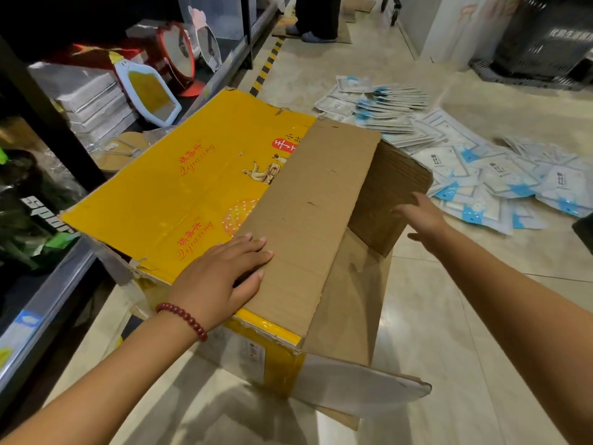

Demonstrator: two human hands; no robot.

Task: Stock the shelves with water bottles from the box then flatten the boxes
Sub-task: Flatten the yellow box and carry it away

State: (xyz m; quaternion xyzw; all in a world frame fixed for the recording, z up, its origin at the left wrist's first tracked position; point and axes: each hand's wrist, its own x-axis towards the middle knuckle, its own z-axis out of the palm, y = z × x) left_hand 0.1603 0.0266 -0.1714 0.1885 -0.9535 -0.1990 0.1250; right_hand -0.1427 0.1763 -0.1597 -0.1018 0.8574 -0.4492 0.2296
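A large yellow cardboard box (179,187) with red lettering lies on its side on the floor, its brown flaps open toward the right. My left hand (221,274), with a red bead bracelet on the wrist, rests flat on the box where the yellow face meets a brown flap (308,213). My right hand (420,216) reaches with straight fingers to the far brown flap (391,187) and touches it. No water bottles are visible.
A shelf unit (54,303) runs along the left with mirrors (150,94), stacked boxes and dark bags. Several white-and-blue packets (465,168) lie spread on the tiled floor behind the box. A person's feet (311,33) stand at the far end of the aisle.
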